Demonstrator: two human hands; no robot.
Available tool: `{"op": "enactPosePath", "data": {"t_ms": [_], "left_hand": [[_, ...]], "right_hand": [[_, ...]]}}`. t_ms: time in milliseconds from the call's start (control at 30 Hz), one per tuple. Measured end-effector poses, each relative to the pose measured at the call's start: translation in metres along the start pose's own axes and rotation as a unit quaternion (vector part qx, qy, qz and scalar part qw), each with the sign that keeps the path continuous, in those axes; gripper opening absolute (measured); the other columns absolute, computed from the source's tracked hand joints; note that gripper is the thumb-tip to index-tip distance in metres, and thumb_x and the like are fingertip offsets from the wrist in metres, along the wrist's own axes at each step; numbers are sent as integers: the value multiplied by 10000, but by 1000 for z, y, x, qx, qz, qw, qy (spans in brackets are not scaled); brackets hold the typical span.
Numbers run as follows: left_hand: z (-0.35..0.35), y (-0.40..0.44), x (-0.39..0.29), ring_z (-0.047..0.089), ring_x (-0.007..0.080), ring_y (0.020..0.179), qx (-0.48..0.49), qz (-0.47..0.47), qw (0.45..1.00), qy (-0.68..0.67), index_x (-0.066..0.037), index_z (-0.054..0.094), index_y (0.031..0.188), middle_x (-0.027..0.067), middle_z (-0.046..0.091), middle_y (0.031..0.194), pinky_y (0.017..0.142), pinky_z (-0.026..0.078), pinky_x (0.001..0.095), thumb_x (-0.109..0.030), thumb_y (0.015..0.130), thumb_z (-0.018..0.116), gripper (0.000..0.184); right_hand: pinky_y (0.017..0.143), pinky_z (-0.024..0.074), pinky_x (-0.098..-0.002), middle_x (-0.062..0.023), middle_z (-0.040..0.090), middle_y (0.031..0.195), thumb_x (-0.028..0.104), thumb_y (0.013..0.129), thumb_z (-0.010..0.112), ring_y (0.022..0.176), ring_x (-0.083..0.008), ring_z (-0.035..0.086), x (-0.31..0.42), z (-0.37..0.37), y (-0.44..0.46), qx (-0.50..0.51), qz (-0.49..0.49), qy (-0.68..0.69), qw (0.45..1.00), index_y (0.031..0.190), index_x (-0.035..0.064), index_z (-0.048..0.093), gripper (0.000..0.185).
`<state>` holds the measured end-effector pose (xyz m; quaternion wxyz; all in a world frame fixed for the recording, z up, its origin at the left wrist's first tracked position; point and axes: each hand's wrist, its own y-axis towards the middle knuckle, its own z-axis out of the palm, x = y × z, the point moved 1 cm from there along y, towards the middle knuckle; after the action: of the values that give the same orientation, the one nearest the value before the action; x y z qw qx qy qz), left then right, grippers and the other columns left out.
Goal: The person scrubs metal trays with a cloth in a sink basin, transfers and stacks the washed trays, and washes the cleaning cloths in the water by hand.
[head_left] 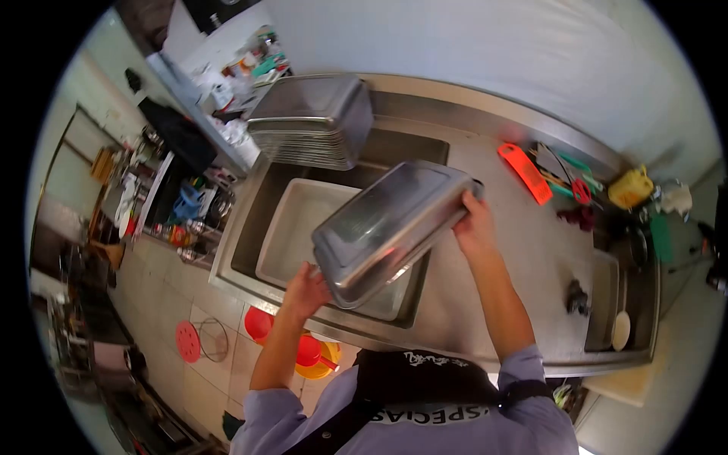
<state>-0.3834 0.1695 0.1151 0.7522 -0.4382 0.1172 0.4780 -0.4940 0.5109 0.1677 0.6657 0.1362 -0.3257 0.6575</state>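
Observation:
A rectangular metal pan [390, 227] is tilted over the right part of the sink [244, 250], its bottom facing up. My left hand [307, 290] is at its lower left corner, fingers curled against the edge. At the upper right end, my right hand [475, 222] grips the rim. Under the pan, a white rectangular tub [292, 227] lies in the sink. A stack of upturned metal pans [311, 117] stands at the sink's back left corner. The fingertips are partly hidden by the pan.
On the steel counter [485, 303] at the right lie an orange grater-like tool [525, 173] and red-handled scissors [581, 189]. A yellow container [631, 188] stands farther right, near a small basin [604, 303]. A red stool [188, 341] and red and yellow buckets [326, 356] are on the floor.

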Motion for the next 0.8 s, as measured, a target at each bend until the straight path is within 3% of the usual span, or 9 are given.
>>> {"op": "enactPosePath", "data": {"t_ms": [67,167,200,300,467,667,767,800], "left_hand": [[15,-9,13,494,297,1133,35,-76,991,-104,-121,318,1343,162,441,1286,909,425,513,-450,944,436,530],[55,-18,24,490,290,1134,-4,-101,994,-27,-103,353,1299,149,449,1277,911,425,498,-528,893,496,605],[53,-11,25,476,276,1158,-17,-96,995,-17,-74,310,1345,138,436,1303,941,419,449,-506,858,575,703],[32,30,29,463,254,1176,-82,70,994,-32,-82,242,1403,125,424,1320,946,424,409,-427,838,638,772],[43,12,-10,542,228,1068,-149,182,971,-39,-88,165,1446,162,500,1229,896,462,360,-190,771,728,885],[17,21,-60,563,213,1026,-101,253,959,74,-55,188,1446,160,518,1215,873,475,341,-108,783,698,838],[9,37,-96,567,211,1028,-66,309,940,127,-41,186,1446,172,529,1202,863,479,333,-88,784,688,832],[-7,58,-107,582,198,986,-77,369,913,158,-30,246,1415,170,557,1146,822,490,320,-111,779,701,787]], "right_hand": [[827,515,-368,-36,583,1070,114,913,527,956,-184,588,7,5,-5,5,-18,-13,1000,1120,81,505,211],[879,490,-366,-45,552,1155,110,923,507,1026,-181,558,13,5,-9,37,-21,-39,998,1199,90,471,279],[887,484,-368,-47,542,1173,116,923,513,1040,-181,549,13,5,-9,52,-21,-49,997,1210,90,465,292],[916,459,-380,-53,515,1216,174,935,506,1069,-188,529,10,11,-17,99,-4,-54,994,1230,71,449,317],[938,445,-402,-67,510,1230,357,961,436,1066,-208,531,16,-26,4,119,102,-42,987,1237,26,438,431],[873,493,-455,-80,542,1161,289,930,529,1030,-225,549,-11,-35,1,76,200,-212,954,1194,53,454,362],[841,512,-476,-60,554,1097,231,904,579,996,-223,555,-19,-6,2,64,191,-210,957,1167,55,461,337],[844,513,-475,-55,553,1080,223,898,591,988,-215,556,-21,2,5,75,188,-214,955,1164,53,460,342]]}}
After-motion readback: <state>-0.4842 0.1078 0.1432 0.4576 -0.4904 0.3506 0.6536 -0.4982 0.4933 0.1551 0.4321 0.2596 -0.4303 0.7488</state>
